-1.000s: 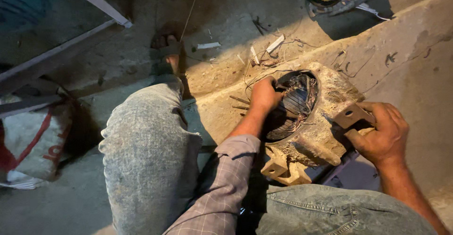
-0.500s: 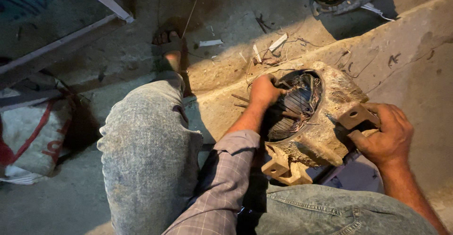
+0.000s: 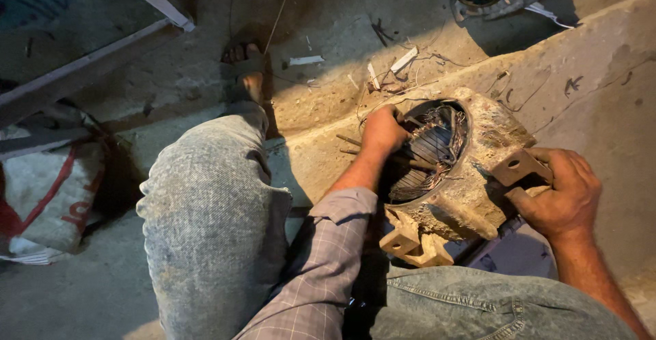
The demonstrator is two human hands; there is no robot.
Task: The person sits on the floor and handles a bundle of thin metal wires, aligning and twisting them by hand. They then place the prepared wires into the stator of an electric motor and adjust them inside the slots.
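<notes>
Both hands on the motor stator housing (image 3: 465, 176): left hand (image 3: 383, 131) clenched on copper windings (image 3: 437, 145), right hand (image 3: 560, 193) grasping its mounting foot (image 3: 517, 167), needing a firm brace for pulling.

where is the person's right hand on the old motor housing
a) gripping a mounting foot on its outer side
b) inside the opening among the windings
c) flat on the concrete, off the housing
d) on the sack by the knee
a: the right hand grips a mounting foot on the outside of the motor housing, while the left hand is the one at the opening with the windings.
</notes>
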